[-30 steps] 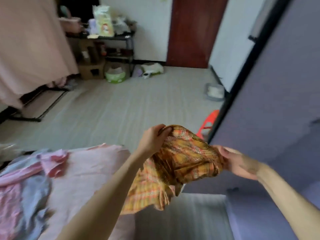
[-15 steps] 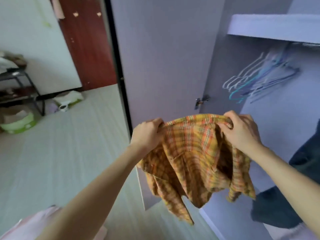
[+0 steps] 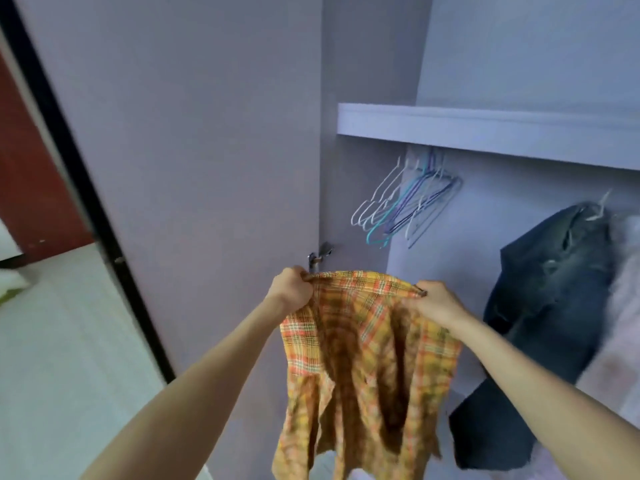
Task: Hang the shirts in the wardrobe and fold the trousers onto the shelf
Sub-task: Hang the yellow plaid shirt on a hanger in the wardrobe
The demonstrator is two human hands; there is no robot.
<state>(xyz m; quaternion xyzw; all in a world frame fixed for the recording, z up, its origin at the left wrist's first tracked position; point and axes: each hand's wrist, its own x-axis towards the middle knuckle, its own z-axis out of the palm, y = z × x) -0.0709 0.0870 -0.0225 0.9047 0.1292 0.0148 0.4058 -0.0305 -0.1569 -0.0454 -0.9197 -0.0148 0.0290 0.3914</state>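
- Since the earlier frames the view has swung away from the bed and floor to the open wardrobe point(image 3: 381, 64), and the plaid shirt point(image 3: 363, 358) now hangs spread between both hands rather than bunched.
- Left hand point(image 3: 291, 289) is clenched on one end of the shirt's top edge; right hand point(image 3: 438, 303) pinches the other end, so the cloth drapes freely below, in front of the wardrobe opening.
- Empty wire hangers point(image 3: 405, 206) hang bunched under the shelf point(image 3: 485, 128), above and just beyond the shirt; a denim garment point(image 3: 550, 306) already hangs to the right.
- Judged step: hanging this shirt, with no hanger in it yet.
- Next move likely calls for freeing one hand to lift a hanger off while the other keeps the shirt up.
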